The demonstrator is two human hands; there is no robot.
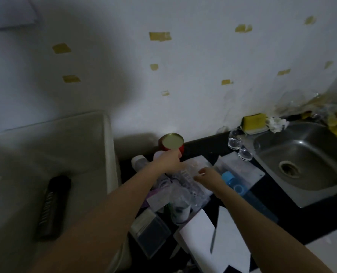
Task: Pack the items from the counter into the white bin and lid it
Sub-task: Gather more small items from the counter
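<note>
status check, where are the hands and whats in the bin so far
Left hand grips red can. Right hand on clear plastic packets, grip unclear. White bin holds one black oblong item. Counter pile unpacked.

Dim white wall [183, 75] with yellowed tape scraps [159, 36], steel sink [301, 154]

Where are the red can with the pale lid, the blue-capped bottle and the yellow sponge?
red can with pale lid [172, 141], head view, lid top.
blue-capped bottle [228, 176], head view, cap.
yellow sponge [254, 121], head view, front face.
</note>
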